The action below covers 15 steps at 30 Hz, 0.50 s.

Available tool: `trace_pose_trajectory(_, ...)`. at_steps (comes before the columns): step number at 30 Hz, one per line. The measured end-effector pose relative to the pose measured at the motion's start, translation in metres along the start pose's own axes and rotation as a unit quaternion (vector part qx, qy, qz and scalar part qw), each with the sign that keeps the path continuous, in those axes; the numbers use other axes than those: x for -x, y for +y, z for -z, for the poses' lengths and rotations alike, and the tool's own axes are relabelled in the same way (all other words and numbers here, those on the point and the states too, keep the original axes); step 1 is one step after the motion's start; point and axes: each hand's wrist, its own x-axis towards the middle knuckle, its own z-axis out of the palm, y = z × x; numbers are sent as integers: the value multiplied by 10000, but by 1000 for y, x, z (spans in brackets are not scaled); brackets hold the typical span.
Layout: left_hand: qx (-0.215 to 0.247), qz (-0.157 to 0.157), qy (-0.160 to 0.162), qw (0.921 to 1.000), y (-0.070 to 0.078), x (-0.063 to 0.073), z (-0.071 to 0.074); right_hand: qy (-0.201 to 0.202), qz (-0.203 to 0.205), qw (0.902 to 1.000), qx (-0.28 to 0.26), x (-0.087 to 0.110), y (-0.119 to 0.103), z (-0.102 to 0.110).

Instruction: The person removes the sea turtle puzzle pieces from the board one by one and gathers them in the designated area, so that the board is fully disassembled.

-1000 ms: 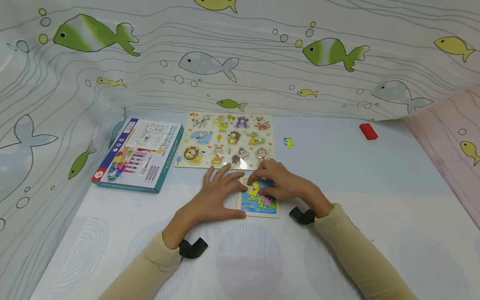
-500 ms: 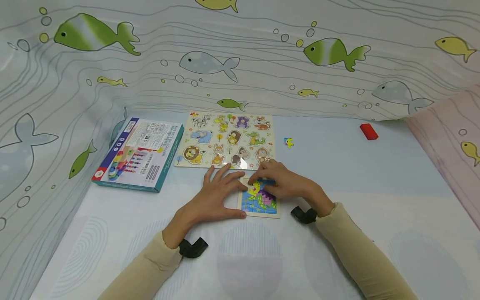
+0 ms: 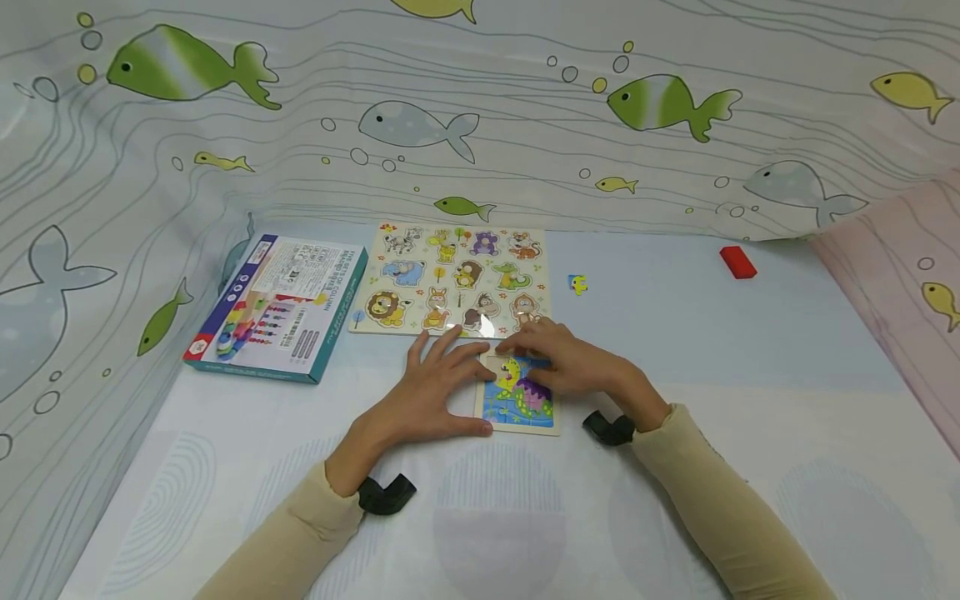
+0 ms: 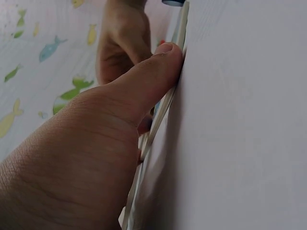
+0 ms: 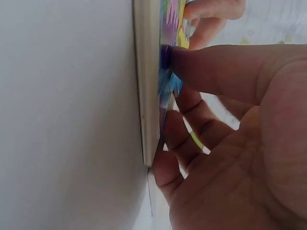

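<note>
Beige sleeves (image 3: pixel 720 500) cover my forearms, and black mounts (image 3: pixel 387 495) stick out at my wrists, nearer me than the puzzle tray (image 3: pixel 521 431). That tray lies flat on the pale table cover (image 3: pixel 645 533), between my hands. My left hand (image 3: pixel 431 396) is spread, fingers apart, its thumb against the tray's near left corner. My right hand (image 3: pixel 573 362) bends over the tray's far right corner, thumb down on the picture; whether it pinches a piece I can't tell, since the hand itself blocks that corner. Left of the tray and beyond lies a teal-sided box (image 3: pixel 288 312); I can read "FIVE SETS OF COLUMN", the rest being too small. Just beyond the tray is an animal board (image 3: pixel 489 279). Beyond and right of the tray lie a yellow-and-blue piece (image 3: pixel 577 285) and, farther right, a red block (image 3: pixel 738 262). Fish-printed cloth (image 3: pixel 525 125) rises behind everything.
</note>
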Motion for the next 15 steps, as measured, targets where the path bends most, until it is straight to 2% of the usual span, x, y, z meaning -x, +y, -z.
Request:
trace_pose_trajectory(4, -24, 17, -41, 10000, 1, 0, 0, 28, 48, 10000, -79, 1, 2, 2)
trace_pose_trajectory(9, -467, -116, -100, 9988, 8, 0, 4, -4, -68, 9999, -109, 2, 2, 3)
trace_pose_trajectory(12, -813, -457, -151, 9955, 17, -1, 8, 22, -126, 9999, 12, 3, 3, 2)
trace_pose_trajectory(15, -1109, -933, -357, 9888, 28, -1, 10, 68, -160, 9998, 126, 4, 3, 2)
